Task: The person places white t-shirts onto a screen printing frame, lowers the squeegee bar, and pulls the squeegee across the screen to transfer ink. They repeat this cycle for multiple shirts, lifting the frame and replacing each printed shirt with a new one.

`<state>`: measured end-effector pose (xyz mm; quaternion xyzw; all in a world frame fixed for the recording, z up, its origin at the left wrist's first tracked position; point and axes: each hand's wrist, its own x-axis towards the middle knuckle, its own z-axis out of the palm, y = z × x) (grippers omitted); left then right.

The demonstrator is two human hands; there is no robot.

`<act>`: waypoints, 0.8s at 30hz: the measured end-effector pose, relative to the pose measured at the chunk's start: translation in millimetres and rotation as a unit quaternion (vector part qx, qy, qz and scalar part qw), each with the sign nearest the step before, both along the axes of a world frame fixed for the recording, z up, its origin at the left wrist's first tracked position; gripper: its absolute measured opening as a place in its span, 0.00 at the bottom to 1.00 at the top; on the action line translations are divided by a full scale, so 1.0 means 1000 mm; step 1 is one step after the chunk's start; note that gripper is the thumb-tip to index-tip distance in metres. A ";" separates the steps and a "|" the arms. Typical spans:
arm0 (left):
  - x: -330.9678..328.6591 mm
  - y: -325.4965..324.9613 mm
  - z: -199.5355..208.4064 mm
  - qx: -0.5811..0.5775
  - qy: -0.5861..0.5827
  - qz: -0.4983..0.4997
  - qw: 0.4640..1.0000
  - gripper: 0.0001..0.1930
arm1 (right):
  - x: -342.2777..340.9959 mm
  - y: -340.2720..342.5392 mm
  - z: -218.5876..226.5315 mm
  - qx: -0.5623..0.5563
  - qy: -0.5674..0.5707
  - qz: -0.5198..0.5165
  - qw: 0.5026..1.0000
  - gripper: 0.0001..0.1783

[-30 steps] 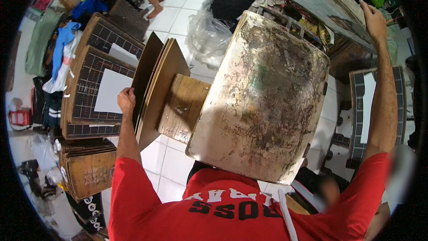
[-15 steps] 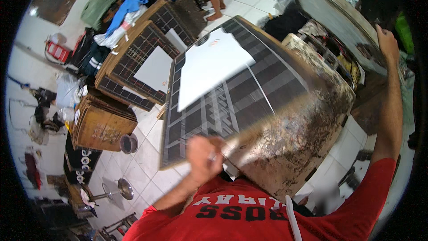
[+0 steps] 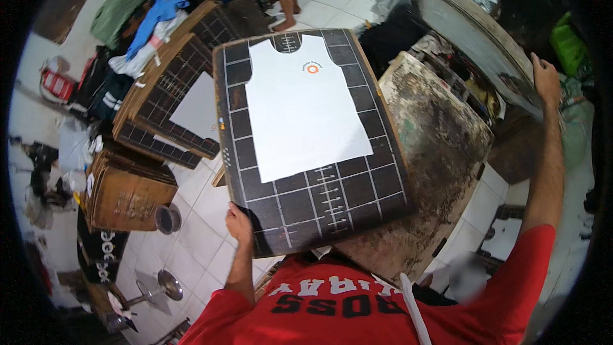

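A black board (image 3: 348, 201) with white grid lines lies tilted in front of me on a stained, worn table. On it rests a white sleeveless shirt panel (image 3: 306, 124), spread flat, with a small orange round print near its neckline. My left hand (image 3: 239, 223) is closed on the board's near left edge; some of its fingers are hidden beneath. At the far right my right hand (image 3: 546, 80) grips the edge of a raised, framed printing screen (image 3: 476, 32), which stands tilted up beyond the table.
The worn table (image 3: 434, 121) extends right of the board. More gridded boards (image 3: 169, 80) lean at the left, one bearing a white panel. Brown boards (image 3: 131, 198), a metal stand (image 3: 169, 284) and a fire extinguisher (image 3: 57, 84) stand farther left. Another person's legs (image 3: 284, 0) show at the back.
The gridded board, blurred before, has swung round and now shows its grid and the panel sharply. My left hand has moved from the near side to the board's left edge. My right hand keeps holding the screen.
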<state>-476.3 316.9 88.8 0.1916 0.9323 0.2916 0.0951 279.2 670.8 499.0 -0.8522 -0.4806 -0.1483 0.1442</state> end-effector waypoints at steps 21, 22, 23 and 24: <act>0.077 0.146 0.028 -0.181 -0.069 -0.623 0.757 0.33 | -0.061 -0.035 -0.008 0.108 -0.005 0.023 0.994 0.33; 0.079 0.147 0.031 -0.171 -0.079 -0.632 0.752 0.32 | -0.060 -0.034 -0.006 0.110 0.004 0.029 0.993 0.32; 0.080 0.147 0.034 -0.164 -0.081 -0.631 0.754 0.32 | -0.059 -0.032 -0.004 0.111 0.011 0.023 0.994 0.32; 0.081 0.149 0.036 -0.156 -0.084 -0.630 0.756 0.31 | -0.058 -0.031 -0.001 0.113 0.016 0.017 0.993 0.31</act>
